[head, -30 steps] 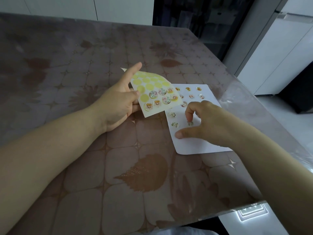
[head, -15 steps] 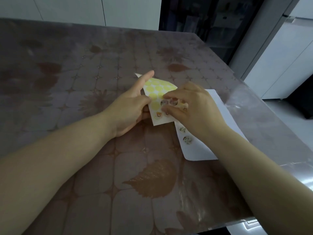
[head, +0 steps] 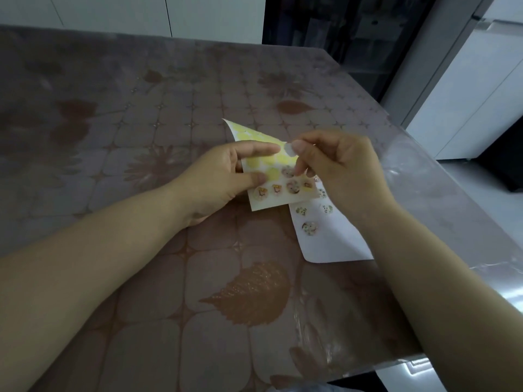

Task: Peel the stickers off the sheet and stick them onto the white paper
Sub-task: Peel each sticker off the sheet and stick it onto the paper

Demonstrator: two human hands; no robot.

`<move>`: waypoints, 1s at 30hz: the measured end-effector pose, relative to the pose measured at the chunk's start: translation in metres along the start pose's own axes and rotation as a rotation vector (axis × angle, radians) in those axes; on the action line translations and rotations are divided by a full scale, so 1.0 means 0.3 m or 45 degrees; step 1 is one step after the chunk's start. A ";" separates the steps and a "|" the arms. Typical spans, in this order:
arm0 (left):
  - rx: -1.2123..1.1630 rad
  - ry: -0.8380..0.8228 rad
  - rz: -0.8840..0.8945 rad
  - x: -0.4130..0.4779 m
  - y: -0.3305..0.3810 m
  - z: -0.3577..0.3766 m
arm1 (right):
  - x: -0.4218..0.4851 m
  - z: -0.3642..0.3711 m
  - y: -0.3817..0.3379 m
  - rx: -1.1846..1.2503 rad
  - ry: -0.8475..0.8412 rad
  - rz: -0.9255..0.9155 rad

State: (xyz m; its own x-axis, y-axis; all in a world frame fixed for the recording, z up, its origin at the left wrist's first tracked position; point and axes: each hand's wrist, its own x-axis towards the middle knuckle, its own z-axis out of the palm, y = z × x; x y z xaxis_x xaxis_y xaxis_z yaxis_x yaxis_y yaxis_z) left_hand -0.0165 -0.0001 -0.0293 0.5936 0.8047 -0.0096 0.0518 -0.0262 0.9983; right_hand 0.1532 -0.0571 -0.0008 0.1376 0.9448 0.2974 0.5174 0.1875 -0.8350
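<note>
Table: 1 paper; left hand grips 1 sheet, right hand 1 sticker.

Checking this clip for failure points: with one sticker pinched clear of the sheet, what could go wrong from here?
The peeled sticker, pinched by the right hand, might fold or cling to the fingers.
It hangs close to the sticker sheet held by the left hand and may re-stick there.
The white paper lies unheld on the table; pressing the sticker down could shift it.
</note>
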 end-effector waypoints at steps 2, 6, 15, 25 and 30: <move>0.011 0.010 -0.005 0.000 0.000 0.001 | -0.009 -0.037 -0.011 0.017 -0.063 0.053; -0.016 0.020 -0.022 0.002 -0.001 -0.003 | -0.045 -0.135 -0.025 -0.091 -0.243 0.180; -0.044 0.018 -0.016 0.001 -0.003 0.001 | -0.153 -0.214 0.058 -0.080 -0.297 0.348; -0.056 0.016 -0.014 -0.002 -0.001 0.005 | -0.160 -0.166 0.076 -0.191 -0.358 0.354; -0.048 0.018 -0.028 -0.001 0.002 0.006 | -0.157 -0.148 0.073 -0.288 -0.368 0.316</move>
State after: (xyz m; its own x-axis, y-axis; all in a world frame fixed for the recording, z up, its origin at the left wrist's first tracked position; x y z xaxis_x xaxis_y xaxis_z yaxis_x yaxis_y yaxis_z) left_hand -0.0151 -0.0015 -0.0288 0.5814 0.8130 -0.0314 0.0347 0.0138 0.9993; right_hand 0.1956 -0.1093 -0.0126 0.0555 0.9961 -0.0681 0.6749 -0.0877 -0.7327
